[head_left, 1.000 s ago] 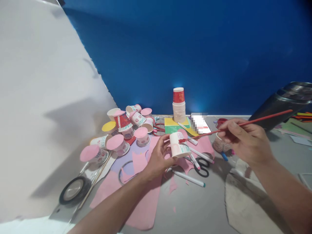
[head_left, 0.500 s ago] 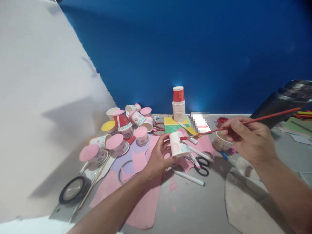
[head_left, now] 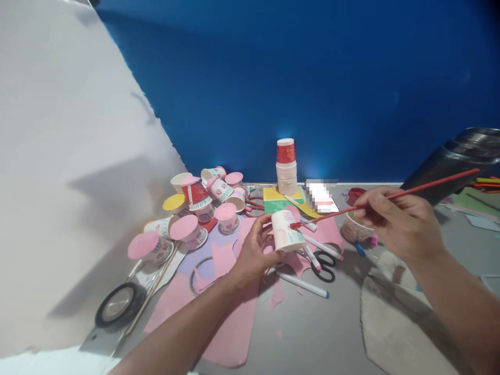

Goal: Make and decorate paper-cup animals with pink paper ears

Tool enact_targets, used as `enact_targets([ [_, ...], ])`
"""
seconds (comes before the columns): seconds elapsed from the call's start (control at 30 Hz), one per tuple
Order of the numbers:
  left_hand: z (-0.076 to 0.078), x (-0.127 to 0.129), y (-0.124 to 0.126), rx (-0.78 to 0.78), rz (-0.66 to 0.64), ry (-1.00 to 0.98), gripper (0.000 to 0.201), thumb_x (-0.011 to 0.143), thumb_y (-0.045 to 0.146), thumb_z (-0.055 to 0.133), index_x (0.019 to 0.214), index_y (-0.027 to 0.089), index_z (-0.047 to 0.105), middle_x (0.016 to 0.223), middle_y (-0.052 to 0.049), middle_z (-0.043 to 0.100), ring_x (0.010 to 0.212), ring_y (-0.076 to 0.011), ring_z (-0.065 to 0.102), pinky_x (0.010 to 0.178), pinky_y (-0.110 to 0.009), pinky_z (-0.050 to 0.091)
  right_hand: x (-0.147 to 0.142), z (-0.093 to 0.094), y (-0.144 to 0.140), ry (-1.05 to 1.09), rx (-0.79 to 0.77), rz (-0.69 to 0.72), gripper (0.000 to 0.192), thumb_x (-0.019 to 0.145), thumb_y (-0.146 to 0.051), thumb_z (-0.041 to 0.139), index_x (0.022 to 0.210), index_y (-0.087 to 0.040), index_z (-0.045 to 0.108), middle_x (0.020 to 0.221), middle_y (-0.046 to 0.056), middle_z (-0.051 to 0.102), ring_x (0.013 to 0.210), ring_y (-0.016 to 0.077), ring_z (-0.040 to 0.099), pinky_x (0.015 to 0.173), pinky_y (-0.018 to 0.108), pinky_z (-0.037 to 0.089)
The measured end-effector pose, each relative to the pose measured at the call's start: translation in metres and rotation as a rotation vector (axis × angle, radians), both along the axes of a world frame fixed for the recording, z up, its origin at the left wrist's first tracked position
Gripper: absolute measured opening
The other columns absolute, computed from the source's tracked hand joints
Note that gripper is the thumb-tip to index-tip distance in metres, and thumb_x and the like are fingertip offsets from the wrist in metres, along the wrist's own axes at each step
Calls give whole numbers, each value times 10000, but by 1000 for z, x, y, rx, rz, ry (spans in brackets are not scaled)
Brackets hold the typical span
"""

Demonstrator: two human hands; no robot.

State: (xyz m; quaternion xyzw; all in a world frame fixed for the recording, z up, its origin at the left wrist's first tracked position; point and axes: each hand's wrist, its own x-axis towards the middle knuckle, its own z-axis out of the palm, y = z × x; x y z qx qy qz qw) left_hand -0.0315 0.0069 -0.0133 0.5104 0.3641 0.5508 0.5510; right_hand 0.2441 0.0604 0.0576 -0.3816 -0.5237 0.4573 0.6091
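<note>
My left hand (head_left: 255, 247) grips a white paper cup (head_left: 282, 237) with faint pink and green print, tilted on its side above the table. My right hand (head_left: 402, 221) is closed around a long red paintbrush (head_left: 433, 185) in a pen-like hold. The brush's red-loaded tip touches the cup's side. Just below the cup lie black-handled scissors (head_left: 326, 265) and several white markers (head_left: 302, 285). Cut pink paper (head_left: 234, 333) spreads under my left forearm. A patterned paper cup (head_left: 353, 232) stands near my right hand, partly hidden by it.
Several paper cups with pink paper tops (head_left: 183, 229) crowd the left side. A stack of cups (head_left: 287, 177) stands by the blue wall (head_left: 312, 78). Black tape (head_left: 119, 304) lies at front left; a dark flask (head_left: 449, 156) leans at right.
The brush tip has shifted slightly down and right along the cup's side. The cup has turned a little in my left hand, showing more of its pink print.
</note>
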Motion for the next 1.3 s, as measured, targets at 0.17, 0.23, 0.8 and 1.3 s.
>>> enact_targets([
  [0.17,3,1,-1,5,-12,13,724,713,156,812,1353,260,490,1421,-139,581,1367,-338,549,1127,-525,441,-1,1,-1,-4,-12,-11,381,706,-560,908,738,-199,791,611,33,678,574,131,612,459,209,431],
  [0.23,4,2,-2,-2,-7,16,728,714,166,821,1353,257,486,1418,-141,580,1359,-336,555,1130,-524,439,-3,1,-1,-5,-4,-14,388,706,-565,906,730,-196,789,604,30,668,571,131,608,455,209,426],
  [0.8,2,1,0,-7,-24,-10,744,694,146,818,1351,266,489,1413,-134,590,1362,-341,550,1118,-523,444,-3,2,0,-2,22,-3,368,729,-539,899,729,-189,786,610,31,666,579,135,611,459,216,423],
  [1.3,9,3,-3,-23,-8,14,724,688,149,826,1335,278,527,1397,-111,610,1329,-319,574,1100,-483,457,-1,3,0,28,12,-10,347,720,-526,910,728,-204,780,632,26,683,570,138,613,469,236,429],
])
